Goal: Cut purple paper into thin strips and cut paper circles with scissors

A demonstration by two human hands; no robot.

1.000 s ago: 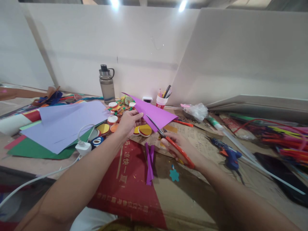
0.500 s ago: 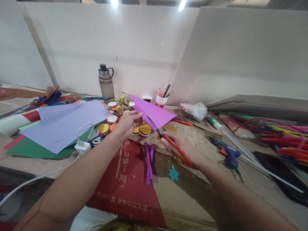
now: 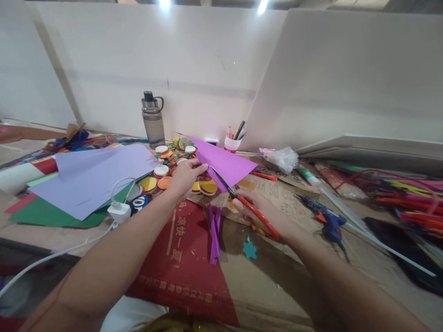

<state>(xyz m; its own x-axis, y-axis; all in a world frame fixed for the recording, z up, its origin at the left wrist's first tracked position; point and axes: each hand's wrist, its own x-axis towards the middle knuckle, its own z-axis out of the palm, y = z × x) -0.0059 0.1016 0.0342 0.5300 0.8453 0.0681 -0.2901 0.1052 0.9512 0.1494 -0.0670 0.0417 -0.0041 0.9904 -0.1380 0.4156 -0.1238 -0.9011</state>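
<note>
Paper [image 3: 230, 159], purple and slanting, hung above the worktop [image 3: 69, 239], pinched at its edge by the left hand [image 3: 189, 175] while the right hand [image 3: 254, 207] held red-handled scissors [image 3: 258, 215] against it. Purple strips [image 3: 214, 237] and a teal cutout [image 3: 249, 249] lay nearer on cardboard [image 3: 263, 286].

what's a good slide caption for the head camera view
Left hand holding a purple sheet, right hand holding red-handled scissors at its edge, purple strips lying on the cardboard.

Pale characters [image 3: 180, 226] are running down the near red cardboard [image 3: 187, 267], reading "凉快一夏!"; a nearer line [image 3: 175, 291] and faint print [image 3: 292, 196] on the brown cardboard [image 3: 275, 203] are appearing illegible.
</note>
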